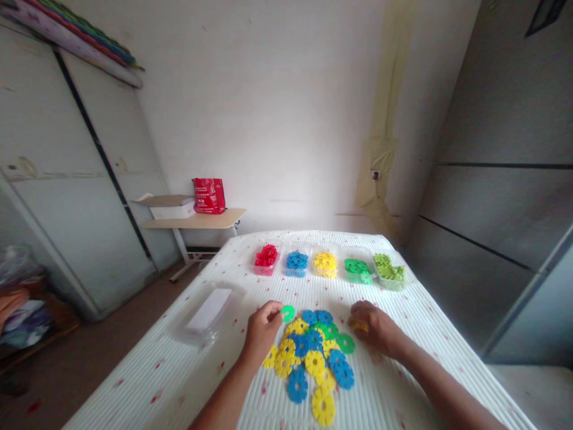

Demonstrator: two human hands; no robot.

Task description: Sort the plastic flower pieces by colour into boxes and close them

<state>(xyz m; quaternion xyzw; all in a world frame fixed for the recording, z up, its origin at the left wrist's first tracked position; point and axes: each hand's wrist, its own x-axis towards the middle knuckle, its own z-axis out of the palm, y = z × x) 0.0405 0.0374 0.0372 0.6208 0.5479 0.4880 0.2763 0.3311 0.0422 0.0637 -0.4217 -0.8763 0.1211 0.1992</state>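
A pile of flat plastic snowflake discs [313, 358] in yellow, blue and green lies on the white ribbed table cover [403, 394] in front of me. My left hand [262, 331] pinches a green disc [287, 312] at the pile's far left edge. At the pile's right side, my right hand [371, 327] is curled over a yellow disc [359, 327]. Further back stands a row of clear tubs sorted by colour: red [266, 258], blue [296, 263], yellow [325, 264], green [358, 269] and light green [388, 270].
A clear lid or tray [208, 313] lies on the table to the left. Beyond the table stand a small side table [197, 222] with a red bag [209, 195] and a white box [172, 206]. Cabinets line both walls.
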